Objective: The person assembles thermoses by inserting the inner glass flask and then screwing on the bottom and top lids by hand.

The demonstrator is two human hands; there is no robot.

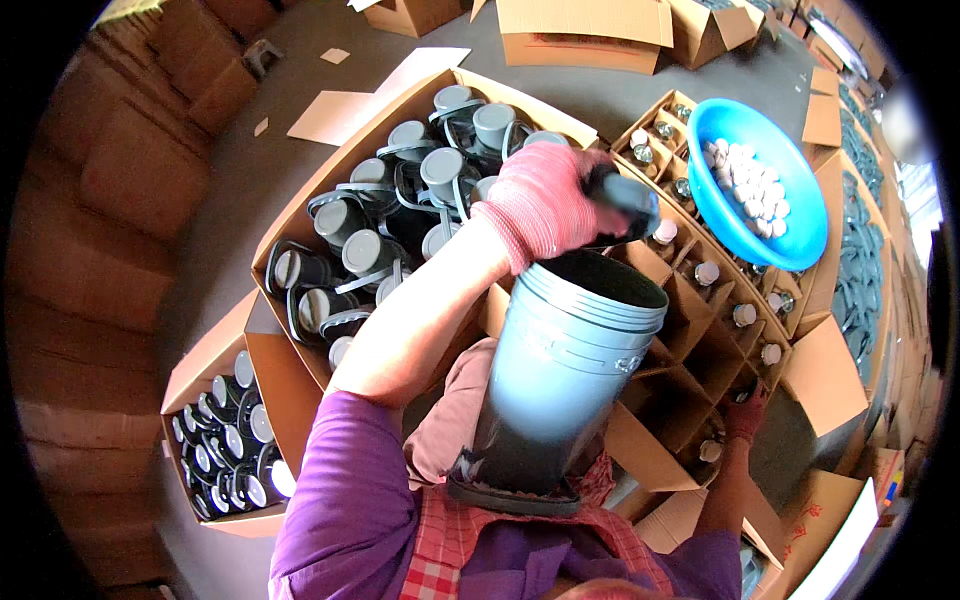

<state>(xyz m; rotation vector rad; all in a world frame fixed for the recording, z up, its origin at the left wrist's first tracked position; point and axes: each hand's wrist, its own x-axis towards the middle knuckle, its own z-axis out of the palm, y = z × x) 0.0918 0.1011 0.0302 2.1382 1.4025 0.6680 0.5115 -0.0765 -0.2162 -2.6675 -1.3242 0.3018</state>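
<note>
My left hand [548, 200], in a pink knitted glove, is closed on a blurred black-and-grey cap-like piece [628, 203] just above a tall container. That container [560, 350] is pale blue-grey fading to black, with a ridged, open mouth, and it stands upright in front of my body. My right hand [745, 412], in a dark red glove, reaches down at the right side of a divided carton [690, 375]; its fingers are mostly hidden. Near it are bottles with pale caps, one bottle cap [710, 451] being closest.
A carton [270, 265] on the left holds many grey-topped black pieces with straps. Another carton [178, 395] at lower left holds similar pieces. A blue basin [715, 200] of whitish caps rests over the divided carton. Stacked brown boxes [140, 160] line the left; cartons [580, 25] stand behind.
</note>
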